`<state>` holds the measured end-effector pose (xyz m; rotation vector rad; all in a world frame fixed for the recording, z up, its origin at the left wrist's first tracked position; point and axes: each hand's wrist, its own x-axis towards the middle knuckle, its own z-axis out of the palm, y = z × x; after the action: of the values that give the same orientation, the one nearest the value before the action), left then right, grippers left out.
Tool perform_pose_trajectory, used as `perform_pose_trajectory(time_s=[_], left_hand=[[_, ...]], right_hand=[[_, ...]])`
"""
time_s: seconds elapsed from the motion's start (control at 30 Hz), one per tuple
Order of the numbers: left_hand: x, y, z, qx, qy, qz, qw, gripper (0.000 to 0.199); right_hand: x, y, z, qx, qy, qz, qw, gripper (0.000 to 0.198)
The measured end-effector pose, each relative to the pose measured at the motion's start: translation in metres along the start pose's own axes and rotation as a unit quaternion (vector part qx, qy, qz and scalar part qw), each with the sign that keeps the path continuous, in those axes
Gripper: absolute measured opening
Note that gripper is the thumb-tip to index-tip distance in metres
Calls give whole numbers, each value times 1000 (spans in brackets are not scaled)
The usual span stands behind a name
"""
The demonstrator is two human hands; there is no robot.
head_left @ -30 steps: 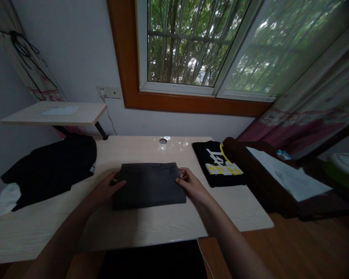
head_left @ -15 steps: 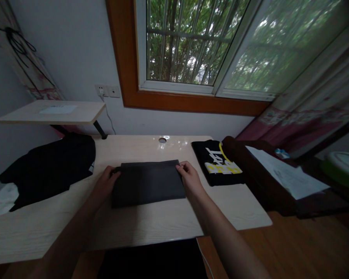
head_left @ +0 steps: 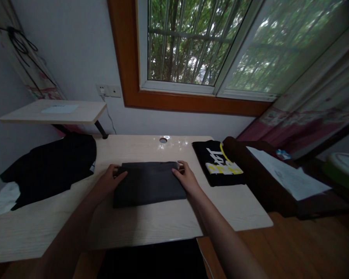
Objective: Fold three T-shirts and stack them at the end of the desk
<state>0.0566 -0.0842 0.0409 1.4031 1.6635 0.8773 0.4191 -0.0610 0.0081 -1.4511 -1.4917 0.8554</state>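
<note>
Folded grey garment (head_left: 149, 186) lies between left hand (head_left: 106, 183) and right hand (head_left: 189, 180), thumbs atop; I cannot tell whether fingers pinch beneath. Uneven tugging might skew its layers.

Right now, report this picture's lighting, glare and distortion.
Head view: dim room, brightest through the white-framed glass window; head view: glare spots beside the round hole in the pale wood-grain table, shadow before the folded dark-grey cloth; head view: outer edges look stretched.
</note>
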Motion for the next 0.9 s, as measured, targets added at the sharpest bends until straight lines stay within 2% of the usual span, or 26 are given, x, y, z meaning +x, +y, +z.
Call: perform_pose_trajectory(time_s=[0.1,0.2,0.37,0.53,0.63,0.73,0.9], left_hand=[[-7,7,-1,-16,-45,0,999,71],[-14,15,-2,-29,-61,9,998,75],[-22,21,1,-68,-68,5,995,75],[-25,22,5,-119,-56,-16,991,66],[-19,28,5,-149,-34,-15,988,57],[-5,33,7,-149,-29,-12,988,49],[24,30,11,-93,-33,-25,995,45]], right_hand=[[-2,-3,0,5,-12,5,1000,62],[-1,-8,2,30,-17,2,999,57],[-2,-16,5,92,-50,21,994,34],[-5,-25,3,151,-46,41,987,34],[-1,-32,1,162,-17,37,986,34],[12,-34,1,126,13,33,991,31],[36,-22,7,70,18,60,996,29]])
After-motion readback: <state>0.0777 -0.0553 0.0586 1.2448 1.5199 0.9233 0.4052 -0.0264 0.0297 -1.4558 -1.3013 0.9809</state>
